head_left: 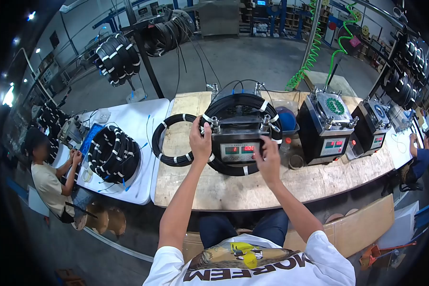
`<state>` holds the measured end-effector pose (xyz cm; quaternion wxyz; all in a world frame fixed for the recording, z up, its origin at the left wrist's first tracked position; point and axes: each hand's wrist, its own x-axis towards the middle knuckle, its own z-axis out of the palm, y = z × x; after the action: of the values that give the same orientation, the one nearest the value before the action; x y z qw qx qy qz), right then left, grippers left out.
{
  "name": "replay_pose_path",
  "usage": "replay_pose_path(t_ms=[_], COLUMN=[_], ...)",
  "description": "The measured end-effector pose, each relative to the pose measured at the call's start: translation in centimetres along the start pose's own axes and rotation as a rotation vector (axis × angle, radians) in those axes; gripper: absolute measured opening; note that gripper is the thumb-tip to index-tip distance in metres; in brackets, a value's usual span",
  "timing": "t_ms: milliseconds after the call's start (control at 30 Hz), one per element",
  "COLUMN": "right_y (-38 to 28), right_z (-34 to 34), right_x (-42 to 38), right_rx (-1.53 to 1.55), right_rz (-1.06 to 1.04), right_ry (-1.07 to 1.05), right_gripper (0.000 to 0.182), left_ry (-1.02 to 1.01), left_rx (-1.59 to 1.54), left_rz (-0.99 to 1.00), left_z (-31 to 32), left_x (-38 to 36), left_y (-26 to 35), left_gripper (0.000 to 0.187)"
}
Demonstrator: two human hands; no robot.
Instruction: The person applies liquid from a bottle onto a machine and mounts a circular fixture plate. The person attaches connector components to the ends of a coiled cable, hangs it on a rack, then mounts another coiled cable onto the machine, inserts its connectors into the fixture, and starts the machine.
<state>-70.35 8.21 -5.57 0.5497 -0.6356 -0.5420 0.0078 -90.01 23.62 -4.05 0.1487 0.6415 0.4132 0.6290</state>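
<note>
A black cable coil [237,100], bound with white ties, loops around the front of a small machine [235,137] with a red digital display. My left hand [200,141] is closed on the left side of this coil, beside the machine's metal corner clamp [215,125]. My right hand [270,162] is close in front of the panel's right end, fingers apart and partly bent, holding nothing visible; it covers part of the readout. A second black coil [170,119] lies on the wooden tabletop [176,188] to the left, its right side hidden behind my left hand.
Two similar machines [325,125] [372,125] stand to the right. A blue-lined bin [287,119] and a small cup [296,162] sit between. Stacked coils [113,155] lie on the white table [145,183] at left, where a person [50,174] works. Another person [417,157] is far right.
</note>
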Motion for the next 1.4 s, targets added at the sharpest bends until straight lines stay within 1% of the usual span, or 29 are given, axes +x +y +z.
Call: replay_pose_path(t_ms=[33,133,167,233,267,333,367,467,533,633,667,700,733,767,800,833,900,967,1033,1067,1167,1200,1300,1333,1400], right_y=[0.0,0.6,1.3,1.4,1.3,1.2,1.7,2.4,2.6,2.7,3.0,3.4,4.6,5.1,5.7,6.6,9.8,10.6,11.9,12.8,16.3,16.0,15.5,15.4,14.8], right_z=[-0.6,-2.7,-3.2,-4.0,-4.4,-4.7,-4.5,-3.9,-4.1,-4.9,-5.1,-5.4,-5.3,-5.0,-4.7,-4.2,-1.3,0.9,3.8,5.2,8.5,8.6,8.0,7.8,7.8], right_x=[0.8,3.6,4.5,5.9,6.3,7.0,7.3,7.5,7.6,8.5,8.8,9.3,10.2,11.3,12.7,14.2,17.8,20.9,23.6,24.5,26.9,26.5,26.4,26.6,26.6], right_rx=[0.023,0.103,0.106,0.108,0.113,0.126,0.164,0.274,0.306,0.325,0.317,0.309,0.231,0.271,0.263,0.253,0.296,0.422,0.454,0.473,0.637,0.688,0.682,0.689,0.656], right_rz=[-0.043,-0.008,-0.036,-0.029,-0.006,0.035,0.053,0.105,0.113,0.139,0.146,0.151,0.08,0.099,0.107,0.117,0.083,0.305,0.343,0.36,0.451,0.445,0.429,0.452,0.483], right_ry=[0.094,0.213,0.216,0.1,0.044,-0.063,-0.049,-0.009,-0.033,-0.104,-0.128,-0.151,-0.085,-0.01,0.037,0.083,0.087,-0.078,-0.106,-0.122,-0.229,-0.267,-0.34,-0.345,-0.334], right_gripper=[0.037,0.034,0.033,0.029,0.025,0.018,0.017,0.017,0.016,0.02,0.022,0.025,0.03,0.031,0.031,0.031,0.029,0.032,0.035,0.037,0.039,0.034,0.036,0.036,0.038], left_ry=[0.07,0.109,0.038,-0.105,-0.127,-0.209,-0.253,-0.295,-0.287,-0.356,-0.339,-0.326,-0.31,-0.294,-0.222,-0.235,-0.24,-0.225,-0.246,-0.287,-0.37,-0.313,-0.292,-0.347,-0.346], left_rx=[0.042,0.201,0.222,0.27,0.25,0.096,0.018,0.107,0.157,0.111,0.072,0.047,-0.059,-0.163,-0.211,-0.175,-0.28,-0.438,-0.525,-0.591,-0.536,-0.526,-0.645,-0.582,-0.623], left_rz=[0.07,0.093,0.141,0.237,0.257,0.122,0.057,0.281,0.422,0.355,0.334,0.334,0.216,0.098,-0.021,-0.091,-0.224,-0.482,-0.68,-0.752,-0.764,-0.771,-0.801,-0.722,-0.684], left_z=[-0.1,-1.4,-1.8,-2.7,-2.8,-3.3,-3.6,-4.0,-3.9,-4.5,-4.4,-4.4,-4.3,-4.0,-2.6,-2.0,1.1,4.8,8.8,9.6,10.6,11.1,11.5,11.2,11.2], left_x=[0.2,0.2,0.2,0.1,-0.1,-0.2,0.0,0.9,1.2,1.9,2.4,3.0,3.6,4.2,5.3,6.9,9.8,12.1,13.9,14.4,15.2,15.3,14.9,14.8,14.6], left_y=[0.5,2.7,2.5,1.4,1.0,1.5,1.8,1.5,1.0,1.6,1.5,0.8,0.2,-0.3,-1.7,-1.8,-4.4,-6.3,-10.5,-10.4,-9.6,-9.8,-11.0,-11.6,-12.1], left_gripper=[0.041,0.031,0.028,0.024,0.019,0.016,0.015,0.012,0.01,0.008,0.005,0.015,0.022,0.03,0.042,0.04,0.036,0.046,0.057,0.057,0.058,0.053,0.046,0.053,0.052])
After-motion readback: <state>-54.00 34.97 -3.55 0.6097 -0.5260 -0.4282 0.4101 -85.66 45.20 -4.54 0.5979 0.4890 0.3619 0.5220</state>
